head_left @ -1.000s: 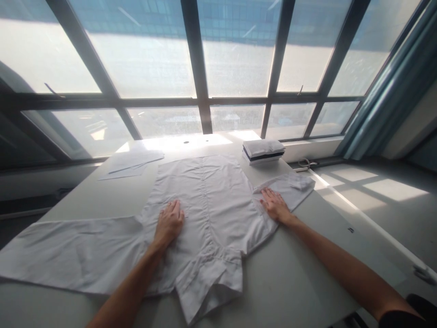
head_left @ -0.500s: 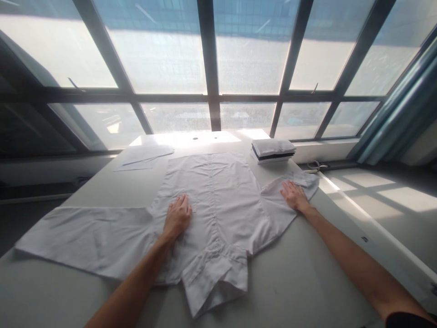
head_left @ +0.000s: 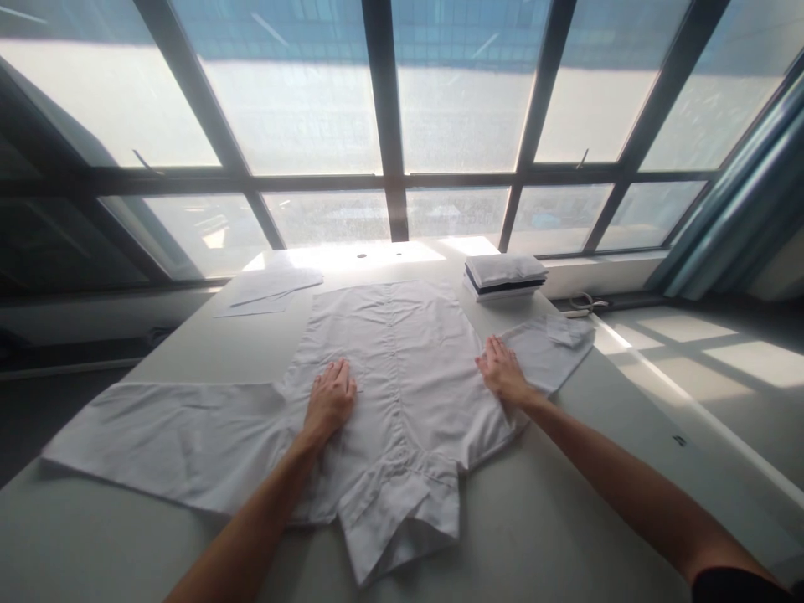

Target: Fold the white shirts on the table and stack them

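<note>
A white long-sleeved shirt (head_left: 427, 343) lies spread front-up across a pale table (head_left: 521, 528), its hem toward a bank of dark-framed windows (head_left: 452, 117) and its collar (head_left: 377, 528) toward the wearer of the camera. At far left, beyond the end of the shirt's left-lying sleeve (head_left: 169, 444), the low area under the window frame sinks into shadow, its contents hard to make out. Past that sleeve and left of the shirt's hem, thin white sheets (head_left: 270, 289) overlap on the table, their farther edges bleached by glare. The left hand (head_left: 331, 395) rests palm down on the shirt's chest, fingers extended and close together, gripping nothing; its forearm hides part of the shoulder and sleeve. Right of it, a gathered-looking front strip runs down the shirt's middle to the collar, which stands partly open. The right hand (head_left: 501, 368) lies flat where body and right-lying sleeve meet, fingers slightly parted, holding nothing; what lies beneath both palms is hidden. Beyond that sleeve, a folded stack (head_left: 506, 276) shows white layers around a dark one, its inner folds unclear. Farther right of the shirt, a looped object (head_left: 584, 303) is too small to identify, and a blue-grey curtain (head_left: 734, 193) is cut off by the frame.
</note>
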Motion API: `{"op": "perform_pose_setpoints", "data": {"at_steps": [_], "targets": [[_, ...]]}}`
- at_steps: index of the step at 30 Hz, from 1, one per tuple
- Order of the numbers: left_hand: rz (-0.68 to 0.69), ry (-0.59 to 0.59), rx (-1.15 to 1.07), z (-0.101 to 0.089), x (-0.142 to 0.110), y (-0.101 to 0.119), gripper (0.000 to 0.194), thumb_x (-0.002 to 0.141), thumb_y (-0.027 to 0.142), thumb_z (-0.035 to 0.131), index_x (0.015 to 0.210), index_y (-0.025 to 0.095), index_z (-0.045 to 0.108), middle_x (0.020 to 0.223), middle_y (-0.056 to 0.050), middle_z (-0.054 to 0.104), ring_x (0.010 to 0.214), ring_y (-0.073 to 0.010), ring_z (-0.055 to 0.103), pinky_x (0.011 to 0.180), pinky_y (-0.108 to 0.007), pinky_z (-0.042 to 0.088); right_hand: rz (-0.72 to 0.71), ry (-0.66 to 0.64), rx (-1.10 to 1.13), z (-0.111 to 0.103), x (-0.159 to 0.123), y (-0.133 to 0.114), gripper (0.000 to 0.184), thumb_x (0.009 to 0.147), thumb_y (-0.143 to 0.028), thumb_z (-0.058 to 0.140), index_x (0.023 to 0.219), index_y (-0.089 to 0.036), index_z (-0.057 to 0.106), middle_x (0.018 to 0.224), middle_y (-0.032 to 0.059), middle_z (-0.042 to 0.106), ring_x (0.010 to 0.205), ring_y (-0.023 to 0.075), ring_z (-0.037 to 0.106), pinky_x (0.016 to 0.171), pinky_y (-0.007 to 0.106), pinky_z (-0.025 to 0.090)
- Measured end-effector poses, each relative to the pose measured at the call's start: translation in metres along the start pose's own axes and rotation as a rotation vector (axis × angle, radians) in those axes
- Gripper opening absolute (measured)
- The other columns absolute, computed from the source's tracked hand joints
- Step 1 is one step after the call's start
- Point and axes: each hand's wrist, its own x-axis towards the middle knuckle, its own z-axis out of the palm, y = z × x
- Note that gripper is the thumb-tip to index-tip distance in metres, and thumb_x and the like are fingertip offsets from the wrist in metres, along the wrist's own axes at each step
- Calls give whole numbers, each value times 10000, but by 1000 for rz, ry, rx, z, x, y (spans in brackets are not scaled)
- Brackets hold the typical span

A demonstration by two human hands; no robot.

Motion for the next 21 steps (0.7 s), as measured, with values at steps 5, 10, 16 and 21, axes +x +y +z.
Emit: {"op": "perform_pose_setpoints", "data": {"at_steps": [5, 10, 16, 21], "targets": [[5, 6, 9, 0, 0, 0, 544, 1024, 271, 346, 1515, 74, 475, 1593, -182, 449, 1506, -316, 356, 1225, -486, 268, 295, 2, -82, 6, 4, 20, 808, 1021, -515, 295, 1597, 51, 262, 1674, 280, 207, 1565, 354, 184, 1254, 479, 150], [0, 14, 0, 2, 1, -1, 547, 1022, 275, 345, 1507, 61, 482, 1592, -194, 446, 1501, -327, 364, 1219, -503, 281, 378, -49, -67, -5, 29, 51, 742, 1004, -431, 325, 1614, -11, 280, 1687, 240, 206, 1574, 335, 162, 1249, 517, 155], [9, 12, -8, 2, 2, -2, 550, 1022, 281, 352, 1508, 56, 476, 1589, -196, 449, 1503, -327, 365, 1226, -500, 278, 304, 21, -66, -6, 43, 56, 713, 1016, -422, 294, 1617, -37, 290, 1680, 227, 245, 1566, 326, 194, 1246, 558, 132], [3, 16, 2, 1, 1, -1, 543, 1022, 274, 357, 1505, 62, 484, 1591, -189, 450, 1500, -328, 369, 1226, -497, 281, 285, 54, -23, -16, 34, 55, 689, 1019, -406, 326, 1595, -27, 324, 1670, 223, 280, 1560, 327, 214, 1254, 535, 139]]}}
